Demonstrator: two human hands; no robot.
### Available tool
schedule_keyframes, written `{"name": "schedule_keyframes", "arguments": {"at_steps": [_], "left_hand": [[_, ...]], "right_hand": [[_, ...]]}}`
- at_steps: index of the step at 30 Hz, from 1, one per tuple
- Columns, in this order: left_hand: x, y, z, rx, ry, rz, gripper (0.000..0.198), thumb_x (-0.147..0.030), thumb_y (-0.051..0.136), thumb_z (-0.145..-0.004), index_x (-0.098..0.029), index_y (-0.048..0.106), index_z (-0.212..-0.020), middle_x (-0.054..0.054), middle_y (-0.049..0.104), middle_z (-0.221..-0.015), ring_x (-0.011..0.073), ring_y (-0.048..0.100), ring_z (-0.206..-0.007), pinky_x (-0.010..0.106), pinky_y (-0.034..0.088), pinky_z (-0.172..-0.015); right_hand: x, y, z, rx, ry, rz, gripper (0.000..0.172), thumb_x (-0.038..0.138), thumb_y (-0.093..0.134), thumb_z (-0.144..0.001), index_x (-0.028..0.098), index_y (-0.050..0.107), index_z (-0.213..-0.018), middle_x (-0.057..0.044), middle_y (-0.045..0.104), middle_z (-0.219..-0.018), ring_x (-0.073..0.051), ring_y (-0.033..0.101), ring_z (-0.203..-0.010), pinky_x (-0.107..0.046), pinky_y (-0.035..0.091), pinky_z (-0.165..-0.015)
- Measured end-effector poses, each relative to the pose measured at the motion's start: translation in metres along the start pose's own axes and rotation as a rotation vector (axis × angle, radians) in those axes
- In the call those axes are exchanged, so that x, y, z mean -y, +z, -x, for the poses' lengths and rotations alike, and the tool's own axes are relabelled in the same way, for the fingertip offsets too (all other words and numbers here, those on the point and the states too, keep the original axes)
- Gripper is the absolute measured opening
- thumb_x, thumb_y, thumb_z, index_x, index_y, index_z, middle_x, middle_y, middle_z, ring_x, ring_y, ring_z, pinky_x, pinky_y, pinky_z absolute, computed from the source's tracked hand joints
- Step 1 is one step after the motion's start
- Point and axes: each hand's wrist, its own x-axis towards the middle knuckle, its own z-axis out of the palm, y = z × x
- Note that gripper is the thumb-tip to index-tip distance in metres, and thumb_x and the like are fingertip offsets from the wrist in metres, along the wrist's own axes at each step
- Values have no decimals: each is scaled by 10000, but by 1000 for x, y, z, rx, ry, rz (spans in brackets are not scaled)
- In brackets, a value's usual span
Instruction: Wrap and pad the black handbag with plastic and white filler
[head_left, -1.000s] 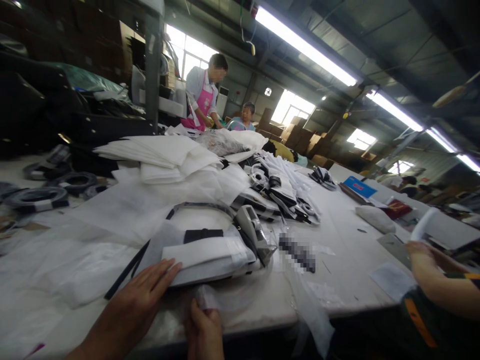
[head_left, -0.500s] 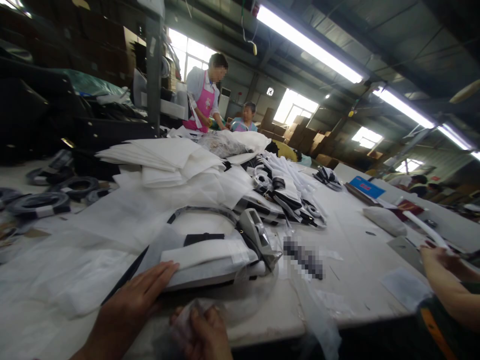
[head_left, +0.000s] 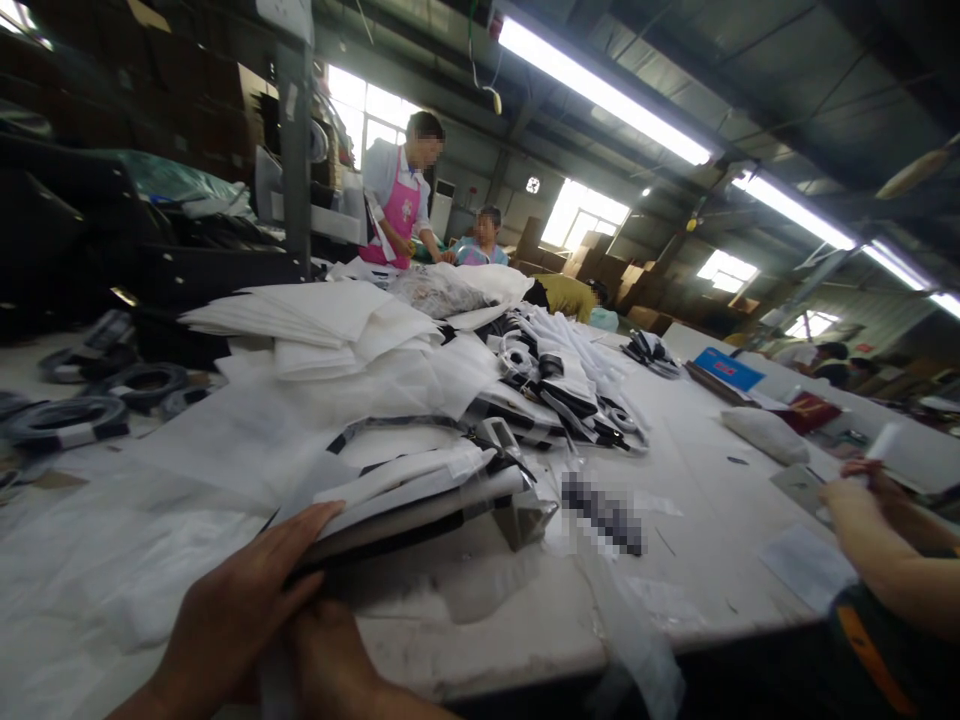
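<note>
**A:** ok so what are the hands up to here?

**B:** Left hand (head_left: 251,575) has the near-left end of the bag (head_left: 420,505), fingers laid together over the top and thumb tucked underneath, so it's gripping that edge. Right hand (head_left: 330,650) is just below it, mostly behind the left one. Its fingers are hidden, so I can't tell if they're holding anything.

**A:** And where's the bag?

**B:** Near edge of the table (head_left: 555,615), in front of the pile of white sheets (head_left: 300,315). It's pale with black trim, and there's clear plastic round its right end.

**A:** Any writing you can read?

**B:** Honestly, nope lol. Blue box (head_left: 727,368) on the right has a red patch that looks like lettering, but it's too small to make out. Dark red packet (head_left: 810,412) near it has a gold mark, same story. The thing just right of the bag is a pixelated strip (head_left: 604,512), so whatever's on it is blurred out. Coils (head_left: 67,420) on the left have whitish bands, can't see any print on those.

**A:** The pink apron (head_left: 405,215)?

**B:** Pale motif on the chest, too far off to say what. Over on the right a co-worker's hand (head_left: 862,478) is wrapped round a white roll (head_left: 886,440).
</note>
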Motion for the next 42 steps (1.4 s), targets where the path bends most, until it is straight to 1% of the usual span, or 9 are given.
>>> {"name": "schedule_keyframes", "arguments": {"at_steps": [3, 8, 15, 22, 27, 30, 34, 38, 42], "left_hand": [[4, 0, 1, 22, -18, 20, 611, -249, 509, -863, -345, 385, -1454, -13, 593, -1391, 225, 650, -1155, 332, 573, -880], [3, -3, -2, 53, -19, 38, 605, -275, 533, -887, -355, 363, -1462, -10, 576, -1410, 222, 642, -1165, 339, 573, -883], [2, -27, -26, 95, -39, 84, 594, -252, 587, -857, -343, 447, -1427, -7, 623, -1357, 237, 660, -1134, 342, 553, -911], [-1, -36, -34, 101, -83, 117, 580, -268, 595, -832, -344, 504, -1400, -8, 641, -1336, 258, 661, -1135, 347, 551, -899], [-4, -49, -45, 171, -162, 171, 561, -318, 595, -833, -313, 527, -1389, 17, 624, -1362, 288, 644, -1158, 373, 520, -932], [-2, -61, -59, 207, -190, 201, 569, -354, 599, -827, -271, 533, -1387, 38, 616, -1372, 310, 625, -1183, 386, 502, -936], [2, -73, -76, 236, -207, 196, 565, -379, 600, -828, -263, 537, -1377, 39, 653, -1322, 322, 642, -1145, 388, 487, -920], [0, -81, -86, 233, -185, 185, 542, -388, 578, -857, -264, 524, -1382, 52, 651, -1324, 314, 647, -1132, 389, 487, -902], [-9, -80, -82, 194, -156, 157, 531, -340, 585, -861, -272, 525, -1384, 52, 642, -1335, 306, 636, -1160, 404, 494, -932]], "right_hand": [[14, -28, 30, 43, -84, 206, 350, 293, 553, -889, 240, 682, -1210, -50, 743, -1065, -263, 687, -990, -354, 524, -841], [26, -98, 74, 65, -521, 931, 352, 232, 522, -951, 258, 652, -1276, -103, 717, -1198, -295, 675, -1080, -377, 509, -925], [34, -120, 22, 582, -907, 1189, 448, 294, 544, -982, 295, 473, -1424, -37, 574, -1424, -223, 425, -1390, -428, 216, -1200], [34, -74, -3, -29, -513, 1111, 686, 241, 646, -883, 210, 362, -1506, -147, 402, -1542, -406, 327, -1420, -638, 174, -1172], [41, -70, 2, 13, -280, 1294, 512, 256, 556, -936, 116, 478, -1422, -210, 450, -1492, -420, 347, -1406, -657, 305, -1111], [51, -94, 7, 161, -512, 1423, 354, 276, 479, -996, 152, 580, -1311, -149, 548, -1419, -326, 407, -1381, -538, 319, -1152], [52, -115, 0, 395, -856, 1415, 452, 464, 460, -1002, 253, 480, -1401, -53, 505, -1472, -238, 404, -1379, -431, 235, -1211], [33, -97, -29, 70, -736, 1348, 631, 543, 513, -952, 232, 381, -1485, -117, 458, -1504, -317, 369, -1402, -523, 240, -1196], [24, -65, -56, -144, -544, 1336, 559, 400, 462, -995, 249, 324, -1515, -137, 398, -1544, -391, 287, -1442, -698, 191, -1148]]}}
